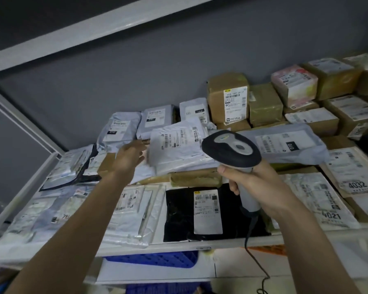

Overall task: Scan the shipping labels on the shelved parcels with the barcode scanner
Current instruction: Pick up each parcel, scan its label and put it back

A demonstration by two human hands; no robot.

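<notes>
Head view: my right hand grips the light scanner; my left hand, fingers straight, touches a soft, slippery bag.

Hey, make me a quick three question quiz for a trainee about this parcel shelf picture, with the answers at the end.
1. True or false: the right hand grips the barcode scanner by its handle.
2. What is the left hand doing? A) holding a pen B) reaching with relaxed fingers to the white mailer C) lifting a box
3. Fill in: the black mailer lies at the shelf's ____ edge.

Key: 1 true; 2 B; 3 front
</notes>
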